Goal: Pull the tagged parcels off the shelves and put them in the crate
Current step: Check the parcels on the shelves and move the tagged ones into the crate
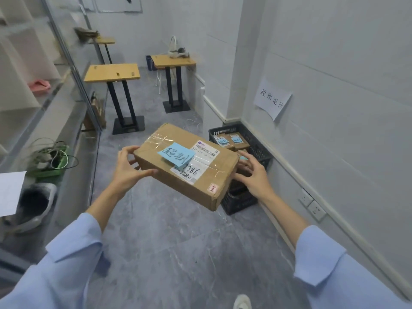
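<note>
I hold a brown cardboard parcel (189, 166) in the air between both hands; a blue handwritten tag (176, 154) and a white shipping label lie on its top. My left hand (127, 166) grips its left end, thumb under the front face and fingers over the top edge. My right hand (250, 172) clasps its right end with spread fingers. Behind the parcel, a black plastic crate (256, 150) stands on the floor against the right wall, with two small blue-tagged parcels (231, 140) inside. The parcel hides the crate's left part.
Shelves (24, 70) line the left side, with a green tray of cables (50, 160) and a grey shoe (33, 204) low down. Three wooden-topped stands (112, 73) rise further back. A paper sign (273, 99) hangs on the right wall above the crate. Grey tiled floor lies in the middle.
</note>
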Demonstrator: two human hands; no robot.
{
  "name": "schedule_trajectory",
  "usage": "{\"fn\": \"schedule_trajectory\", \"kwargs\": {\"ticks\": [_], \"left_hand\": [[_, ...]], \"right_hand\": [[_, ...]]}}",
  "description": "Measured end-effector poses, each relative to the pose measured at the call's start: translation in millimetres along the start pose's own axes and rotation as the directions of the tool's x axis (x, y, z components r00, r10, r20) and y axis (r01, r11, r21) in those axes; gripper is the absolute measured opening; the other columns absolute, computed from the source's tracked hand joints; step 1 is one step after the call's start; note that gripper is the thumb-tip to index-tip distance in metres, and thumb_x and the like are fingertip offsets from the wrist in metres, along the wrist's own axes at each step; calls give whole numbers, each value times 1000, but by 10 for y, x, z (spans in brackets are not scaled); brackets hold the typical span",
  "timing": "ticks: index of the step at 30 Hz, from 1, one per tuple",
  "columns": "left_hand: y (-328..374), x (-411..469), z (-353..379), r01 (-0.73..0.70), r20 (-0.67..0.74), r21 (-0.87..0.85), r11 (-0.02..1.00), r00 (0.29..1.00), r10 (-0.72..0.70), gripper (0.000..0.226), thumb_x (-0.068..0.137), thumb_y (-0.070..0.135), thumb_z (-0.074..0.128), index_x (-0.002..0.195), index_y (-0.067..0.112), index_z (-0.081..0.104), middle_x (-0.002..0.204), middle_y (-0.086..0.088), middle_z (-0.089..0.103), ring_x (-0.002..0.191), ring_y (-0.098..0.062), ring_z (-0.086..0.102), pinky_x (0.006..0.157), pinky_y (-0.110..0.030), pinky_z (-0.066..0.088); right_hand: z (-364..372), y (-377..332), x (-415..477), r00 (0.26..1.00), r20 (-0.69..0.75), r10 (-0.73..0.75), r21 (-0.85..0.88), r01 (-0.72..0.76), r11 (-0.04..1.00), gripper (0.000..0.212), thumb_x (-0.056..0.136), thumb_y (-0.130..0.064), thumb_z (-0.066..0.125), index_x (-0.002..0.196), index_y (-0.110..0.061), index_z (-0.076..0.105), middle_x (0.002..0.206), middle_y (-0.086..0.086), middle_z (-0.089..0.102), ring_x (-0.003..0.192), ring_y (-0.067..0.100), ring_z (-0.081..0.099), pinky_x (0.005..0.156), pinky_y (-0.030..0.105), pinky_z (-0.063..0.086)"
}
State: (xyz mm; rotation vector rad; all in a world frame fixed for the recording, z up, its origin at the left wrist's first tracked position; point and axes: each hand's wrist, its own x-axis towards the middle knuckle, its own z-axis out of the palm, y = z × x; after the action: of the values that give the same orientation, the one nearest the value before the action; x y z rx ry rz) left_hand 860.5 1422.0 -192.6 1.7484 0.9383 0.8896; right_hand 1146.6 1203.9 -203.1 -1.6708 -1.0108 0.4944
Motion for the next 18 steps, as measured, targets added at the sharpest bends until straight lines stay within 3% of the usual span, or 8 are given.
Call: {"fn": "schedule_trajectory", "kwargs": {"ticks": [3, 6, 10, 13, 16, 18], "left_hand": [[5, 201, 235, -9, -18, -35, 999, 1000, 8, 80, 60, 12, 90, 124, 15, 42, 131, -2, 47, 112, -13, 53, 91, -29, 50], [-19, 431, 505, 3, -20, -45, 999, 1000, -4, 75, 65, 10, 88, 122, 14, 39, 129, -4, 51, 117, -17, 51, 90, -30, 51], [4, 763, 931, -5, -51, 6, 1000, 999, 5, 81, 65, 12, 88, 130, 17, 40, 130, 2, 49, 116, -16, 49, 87, -27, 50], [96, 1046, 1303, -18, -94, 40, 999, 995, 22, 85, 67, 18, 88, 137, 22, 42, 131, 9, 47, 111, -12, 48, 77, -15, 43], [157, 1319, 1675, -3, -128, 50, 999, 992, 10, 78, 70, 20, 86, 136, 23, 45, 130, 9, 50, 113, -13, 47, 84, -21, 41], [221, 1482, 1921, -3, -148, 45, 999, 989, 9, 76, 71, 20, 86, 135, 22, 45, 129, 9, 50, 112, -13, 48, 84, -22, 41]], "right_hand": [[-105, 140, 262, 992, -117, 52, 123, -37, 992, 56, 79, -16, 79, 122, -39, 52, 124, -7, 60, 108, 12, 64, 88, 36, 56], [-193, 250, 573, 984, -128, 128, 235, -95, 967, 36, 86, -15, 72, 114, -32, 55, 125, 2, 60, 104, 16, 66, 77, 41, 61], [-381, 385, 1030, 979, -79, 189, 249, -164, 955, 13, 97, -18, 58, 108, -24, 57, 124, 3, 62, 110, 17, 64, 89, 39, 57], [-636, 508, 1476, 982, -20, 190, 221, -181, 958, 22, 103, -25, 47, 122, -27, 56, 130, 0, 61, 117, 12, 59, 98, 41, 51], [-925, 626, 1913, 972, 81, 220, 167, -231, 959, 48, 96, -51, 48, 141, -34, 47, 142, -8, 53, 127, 12, 52, 106, 44, 44], [-1124, 695, 2181, 969, 121, 215, 145, -231, 962, 58, 92, -60, 45, 146, -39, 41, 138, -12, 55, 121, 9, 56, 104, 45, 46]]}}
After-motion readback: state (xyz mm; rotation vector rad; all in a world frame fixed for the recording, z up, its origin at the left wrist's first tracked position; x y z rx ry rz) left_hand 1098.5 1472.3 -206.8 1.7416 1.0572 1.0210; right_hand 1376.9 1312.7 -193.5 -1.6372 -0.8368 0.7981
